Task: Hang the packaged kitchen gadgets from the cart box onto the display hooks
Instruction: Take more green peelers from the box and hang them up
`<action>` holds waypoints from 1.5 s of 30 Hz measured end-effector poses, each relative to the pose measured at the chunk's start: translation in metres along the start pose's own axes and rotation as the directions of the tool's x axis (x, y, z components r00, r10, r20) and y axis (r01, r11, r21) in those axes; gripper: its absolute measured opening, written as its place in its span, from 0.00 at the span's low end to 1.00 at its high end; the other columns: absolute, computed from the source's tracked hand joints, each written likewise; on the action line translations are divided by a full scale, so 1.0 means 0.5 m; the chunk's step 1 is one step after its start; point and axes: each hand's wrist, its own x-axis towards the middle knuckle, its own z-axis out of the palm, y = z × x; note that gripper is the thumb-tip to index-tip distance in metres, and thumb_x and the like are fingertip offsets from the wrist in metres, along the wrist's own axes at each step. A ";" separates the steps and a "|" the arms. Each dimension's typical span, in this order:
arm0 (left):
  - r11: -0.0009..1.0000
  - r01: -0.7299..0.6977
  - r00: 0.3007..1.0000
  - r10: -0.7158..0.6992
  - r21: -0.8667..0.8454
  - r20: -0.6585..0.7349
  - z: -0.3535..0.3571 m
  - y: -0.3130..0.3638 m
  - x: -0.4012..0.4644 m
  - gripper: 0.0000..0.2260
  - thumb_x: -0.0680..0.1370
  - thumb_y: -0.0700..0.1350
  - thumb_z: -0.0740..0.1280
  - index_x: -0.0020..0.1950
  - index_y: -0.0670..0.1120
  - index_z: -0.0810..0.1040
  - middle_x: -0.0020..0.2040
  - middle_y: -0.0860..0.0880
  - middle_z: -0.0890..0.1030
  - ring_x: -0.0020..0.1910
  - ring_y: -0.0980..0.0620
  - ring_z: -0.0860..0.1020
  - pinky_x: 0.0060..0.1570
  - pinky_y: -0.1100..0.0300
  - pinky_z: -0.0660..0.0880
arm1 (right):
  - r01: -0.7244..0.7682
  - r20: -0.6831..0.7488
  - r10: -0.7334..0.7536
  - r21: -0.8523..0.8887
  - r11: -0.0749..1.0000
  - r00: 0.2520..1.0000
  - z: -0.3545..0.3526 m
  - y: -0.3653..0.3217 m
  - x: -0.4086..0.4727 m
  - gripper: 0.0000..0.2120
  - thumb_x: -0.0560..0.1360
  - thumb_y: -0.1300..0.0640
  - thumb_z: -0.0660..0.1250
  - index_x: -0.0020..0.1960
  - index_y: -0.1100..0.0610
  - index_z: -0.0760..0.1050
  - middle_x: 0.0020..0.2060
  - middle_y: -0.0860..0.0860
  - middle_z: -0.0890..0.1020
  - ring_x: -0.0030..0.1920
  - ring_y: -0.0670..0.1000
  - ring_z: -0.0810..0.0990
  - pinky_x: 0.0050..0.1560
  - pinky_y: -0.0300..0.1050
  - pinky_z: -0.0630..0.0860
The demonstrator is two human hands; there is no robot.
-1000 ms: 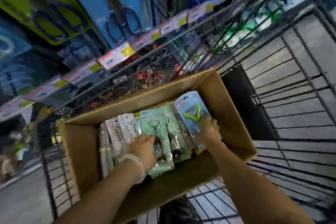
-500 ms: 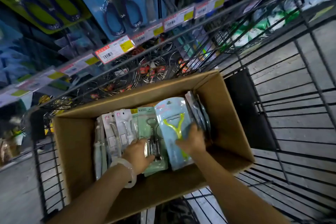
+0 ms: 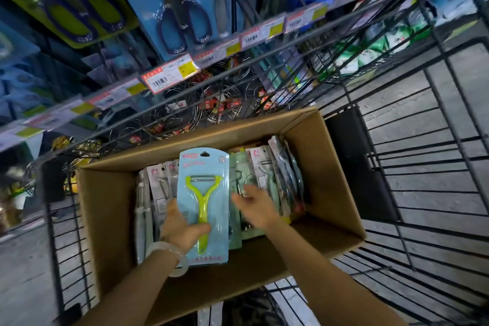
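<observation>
Cart layout, as I see it from the head camera.
The box (image 3: 111,209) sits in the cart (image 3: 412,193); packages (image 3: 267,167) stand inside it; shelf hooks (image 3: 232,2) lie beyond, far left.

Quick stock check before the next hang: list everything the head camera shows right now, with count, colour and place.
Peeler pack: one, pale blue card with lime-green Y peeler, held above the box.
Other packs: many, exact count unclear, white, pale green and clear, standing in rows in the box.
Cardboard box: one, brown, open, in the cart.
Cart: one, black wire, around the box.
Scissor packs: at least two, blue and lime cards, hanging upper left.
Price tags: several, white, red and yellow, along the shelf rail.
Bracelet: one, pale, on the left wrist.
Left hand: gripping the peeler pack's lower part.
Right hand: open, empty, over the packs.
</observation>
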 end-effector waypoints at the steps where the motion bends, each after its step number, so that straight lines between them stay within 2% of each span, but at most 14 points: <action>1: 1.000 -0.005 1.000 0.005 0.008 -0.002 0.000 -0.002 -0.002 0.29 0.66 0.29 0.74 0.59 0.46 0.65 0.45 0.53 0.76 0.43 0.53 0.75 0.43 0.61 0.72 | -0.028 -0.125 0.020 -0.062 0.998 0.992 -0.024 0.012 0.015 0.25 0.76 0.47 0.64 0.70 0.55 0.66 0.64 0.54 0.73 0.61 0.55 0.75 0.62 0.53 0.73; 3: 0.999 -0.033 0.999 0.033 0.019 -0.013 0.000 -0.004 -0.007 0.29 0.66 0.28 0.73 0.58 0.47 0.64 0.45 0.54 0.75 0.43 0.54 0.75 0.38 0.65 0.70 | -0.102 -0.314 0.066 -0.097 0.990 0.947 -0.073 0.041 0.045 0.28 0.76 0.52 0.66 0.73 0.57 0.60 0.66 0.57 0.68 0.62 0.57 0.72 0.62 0.52 0.72; 5: 0.999 -0.043 0.999 0.043 0.028 -0.010 0.000 -0.012 -0.005 0.29 0.65 0.28 0.74 0.58 0.47 0.65 0.46 0.54 0.75 0.45 0.53 0.76 0.38 0.65 0.70 | -0.208 -0.375 0.162 -0.087 0.974 0.913 -0.118 0.063 0.072 0.34 0.75 0.53 0.67 0.75 0.58 0.54 0.69 0.59 0.64 0.67 0.60 0.66 0.66 0.51 0.66; 7: 0.997 -0.058 0.998 0.059 0.043 -0.014 0.003 -0.016 -0.005 0.28 0.65 0.29 0.74 0.57 0.46 0.66 0.47 0.54 0.74 0.47 0.51 0.76 0.39 0.65 0.71 | -0.266 -0.331 0.249 -0.004 0.964 0.910 -0.143 0.082 0.102 0.40 0.73 0.54 0.70 0.76 0.57 0.49 0.70 0.60 0.62 0.70 0.62 0.62 0.69 0.54 0.63; 10: 0.993 -0.089 0.996 0.090 0.072 -0.018 0.005 -0.015 -0.004 0.27 0.64 0.30 0.75 0.56 0.46 0.67 0.46 0.54 0.73 0.47 0.52 0.76 0.41 0.64 0.71 | -0.295 -0.252 0.319 0.130 0.947 0.914 -0.143 0.094 0.131 0.45 0.68 0.55 0.75 0.76 0.51 0.51 0.70 0.60 0.61 0.69 0.64 0.62 0.68 0.61 0.66; 13: 0.998 -0.051 0.999 0.051 0.047 -0.004 0.002 -0.027 0.005 0.30 0.63 0.31 0.76 0.59 0.46 0.68 0.50 0.49 0.78 0.50 0.48 0.79 0.46 0.56 0.76 | -0.297 -0.292 0.268 -0.060 0.953 0.918 -0.142 0.101 0.137 0.42 0.68 0.51 0.74 0.74 0.50 0.54 0.69 0.59 0.59 0.69 0.64 0.60 0.70 0.58 0.62; 16: 0.999 -0.018 1.000 0.018 0.029 -0.021 0.000 -0.027 0.005 0.31 0.64 0.30 0.76 0.61 0.47 0.67 0.50 0.48 0.78 0.49 0.47 0.79 0.45 0.56 0.76 | -0.304 -0.306 0.227 -0.233 0.924 0.925 -0.153 0.103 0.132 0.38 0.70 0.49 0.72 0.74 0.49 0.56 0.68 0.59 0.60 0.69 0.62 0.59 0.71 0.54 0.58; 22: 0.998 -0.002 1.000 0.002 0.069 -0.003 0.004 -0.024 0.001 0.32 0.64 0.32 0.76 0.62 0.48 0.66 0.51 0.50 0.77 0.51 0.47 0.78 0.49 0.54 0.76 | -0.281 -0.249 0.231 -0.188 0.941 0.941 -0.129 0.100 0.120 0.38 0.73 0.53 0.69 0.76 0.45 0.51 0.74 0.57 0.51 0.72 0.64 0.54 0.72 0.59 0.57; 26: 0.995 0.011 1.000 -0.011 0.095 0.003 0.006 -0.015 -0.001 0.32 0.65 0.33 0.77 0.62 0.48 0.66 0.52 0.50 0.77 0.51 0.46 0.78 0.52 0.50 0.77 | -0.276 -0.234 0.241 -0.135 0.952 0.942 -0.129 0.102 0.110 0.36 0.74 0.58 0.67 0.76 0.44 0.53 0.72 0.57 0.56 0.70 0.63 0.60 0.72 0.57 0.60; 33: 0.994 0.007 1.000 -0.006 0.105 -0.006 0.012 -0.010 0.000 0.33 0.64 0.33 0.77 0.63 0.48 0.66 0.54 0.49 0.78 0.52 0.46 0.79 0.54 0.47 0.77 | -0.222 -0.260 0.217 0.010 0.975 0.941 -0.133 0.110 0.097 0.31 0.73 0.56 0.69 0.72 0.46 0.62 0.68 0.57 0.60 0.64 0.62 0.68 0.67 0.52 0.67; 36: 0.995 0.019 1.000 -0.018 0.102 -0.005 0.013 -0.015 0.001 0.34 0.64 0.33 0.77 0.64 0.47 0.66 0.53 0.49 0.78 0.51 0.46 0.79 0.53 0.46 0.78 | -0.174 -0.257 0.209 0.154 0.973 0.943 -0.125 0.111 0.092 0.22 0.76 0.52 0.67 0.68 0.49 0.67 0.66 0.55 0.62 0.61 0.59 0.72 0.63 0.51 0.72; 39: 0.993 0.036 0.999 -0.036 0.113 -0.004 0.013 -0.021 0.000 0.34 0.64 0.34 0.77 0.64 0.49 0.66 0.55 0.49 0.78 0.53 0.45 0.79 0.53 0.45 0.78 | -0.123 -0.300 0.174 0.183 0.975 0.938 -0.111 0.113 0.088 0.12 0.78 0.57 0.62 0.60 0.46 0.75 0.66 0.54 0.67 0.60 0.57 0.74 0.62 0.53 0.74; 42: 0.993 0.041 0.999 -0.041 0.112 -0.002 0.015 -0.020 -0.002 0.33 0.64 0.34 0.77 0.63 0.49 0.66 0.54 0.49 0.78 0.52 0.46 0.79 0.52 0.46 0.78 | -0.169 -0.363 0.237 0.211 0.963 0.901 -0.098 0.117 0.090 0.21 0.75 0.65 0.64 0.64 0.49 0.68 0.65 0.53 0.70 0.63 0.57 0.72 0.62 0.51 0.74; 45: 0.993 0.036 0.999 -0.035 0.115 -0.011 0.014 -0.015 -0.003 0.34 0.64 0.34 0.77 0.64 0.48 0.66 0.54 0.50 0.78 0.52 0.47 0.79 0.53 0.48 0.78 | -0.206 -0.394 0.330 0.325 0.923 0.858 -0.095 0.115 0.092 0.32 0.71 0.61 0.72 0.71 0.57 0.62 0.64 0.56 0.74 0.65 0.59 0.72 0.64 0.53 0.72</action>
